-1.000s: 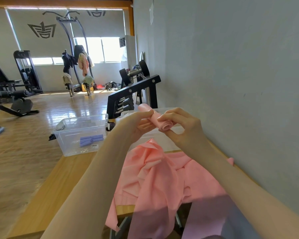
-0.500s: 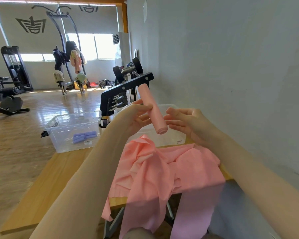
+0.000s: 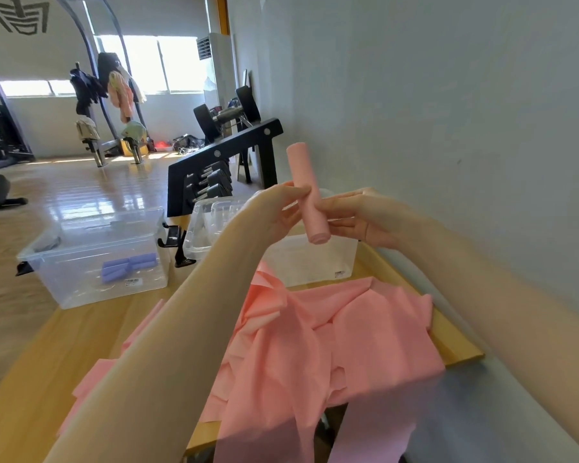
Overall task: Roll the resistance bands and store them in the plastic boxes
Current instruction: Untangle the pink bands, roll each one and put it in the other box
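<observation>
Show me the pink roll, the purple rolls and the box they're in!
pink roll point(image 3: 306, 192), head view, middle of the roll.
purple rolls point(image 3: 128, 266), head view, middle of the bundle.
left plastic box point(image 3: 91, 290), head view, front wall.

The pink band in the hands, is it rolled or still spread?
Rolled: the pink band forms a tight tube, spiral end visible, pinched between left hand and right hand.
</observation>
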